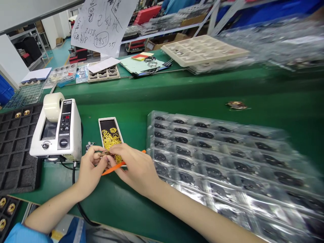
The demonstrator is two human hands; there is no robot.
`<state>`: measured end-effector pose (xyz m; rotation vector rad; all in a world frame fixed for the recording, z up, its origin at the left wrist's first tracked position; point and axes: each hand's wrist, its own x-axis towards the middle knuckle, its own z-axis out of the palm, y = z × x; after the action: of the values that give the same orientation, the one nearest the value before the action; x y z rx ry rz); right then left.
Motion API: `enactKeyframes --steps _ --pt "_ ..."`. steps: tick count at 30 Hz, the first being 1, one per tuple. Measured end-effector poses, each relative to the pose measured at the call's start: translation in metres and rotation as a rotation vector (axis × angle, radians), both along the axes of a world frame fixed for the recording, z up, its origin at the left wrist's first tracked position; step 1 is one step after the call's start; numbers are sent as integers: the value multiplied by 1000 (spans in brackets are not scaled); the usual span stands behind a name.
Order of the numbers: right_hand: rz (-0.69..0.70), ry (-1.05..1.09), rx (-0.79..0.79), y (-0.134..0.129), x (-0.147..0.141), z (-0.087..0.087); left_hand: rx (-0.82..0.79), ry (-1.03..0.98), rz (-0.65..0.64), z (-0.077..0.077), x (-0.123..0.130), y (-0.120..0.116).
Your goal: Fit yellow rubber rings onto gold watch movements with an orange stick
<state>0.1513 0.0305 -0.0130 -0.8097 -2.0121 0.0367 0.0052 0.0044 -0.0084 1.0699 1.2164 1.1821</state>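
Note:
My left hand (92, 168) pinches a small gold-brown metal part (107, 153), apparently a watch part, though the fingers cover most of it. The fingertips of my right hand (139, 165) meet at the same part. A thin orange stick (112, 168) passes through my right hand, its tip pointing left and its far end showing behind the knuckles. Just behind the fingers, a white box (121, 131) with a black inside holds many yellow ring-shaped pieces (108, 136). A small metal object (89, 145) lies left of that box.
A white tape dispenser (69, 128) with a cable stands to the left, beside a black foam tray (20, 158). Stacked clear plastic trays (202, 148) with dark parts fill the right side. A loose watch-like piece (237, 105) lies behind them. A handwritten sheet (101, 27) hangs ahead.

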Motion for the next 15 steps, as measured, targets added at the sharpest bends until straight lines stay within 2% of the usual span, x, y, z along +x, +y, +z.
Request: enactKeyframes --steps 4,6,8,11,15 --pt "40 5 -310 3 16 19 -37 -79 -10 0 -3 8" --pt "132 -15 -457 9 22 26 -59 -110 -35 1 -4 10" --pt "282 -46 -590 14 24 29 -84 -131 -80 2 -6 10" --pt "476 -78 -701 18 23 29 -107 -149 -138 5 -9 9" --pt "538 -122 -737 14 21 29 -95 -129 -183 7 -11 9"
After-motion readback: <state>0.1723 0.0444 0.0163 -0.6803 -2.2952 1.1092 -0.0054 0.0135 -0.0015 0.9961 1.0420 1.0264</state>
